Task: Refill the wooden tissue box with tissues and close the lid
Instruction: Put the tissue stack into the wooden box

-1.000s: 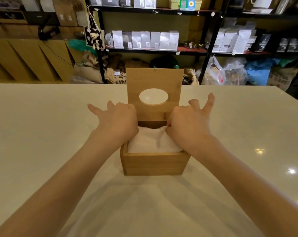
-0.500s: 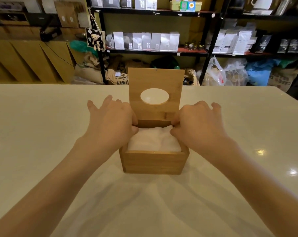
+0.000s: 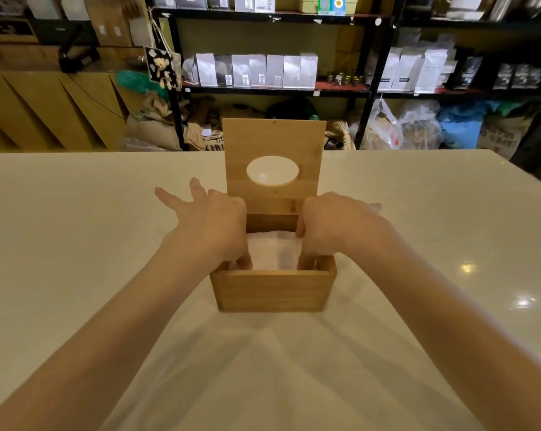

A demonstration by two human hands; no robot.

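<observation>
Centrally on pale surface (image 3: 76, 244): wooden tissue box (image 3: 270, 290), lid (image 3: 273, 144) upright at far edge, oval opening facing camera. White tissues (image 3: 270, 250) inside, below rim. Left hand (image 3: 213, 225) over left wall, thumb down inside against tissues, other fingers spread out over surface. Right hand (image 3: 334, 227) over right wall, thumb and a finger down inside on tissues. Neither fist closed; no clear grip seen, pressing contact only. Shelves (image 3: 278, 88) with white bags behind.

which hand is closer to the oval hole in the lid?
Roughly a tie. Left hand sits below-left of the oval hole, right hand below-right; both push down on the tissues.
</observation>
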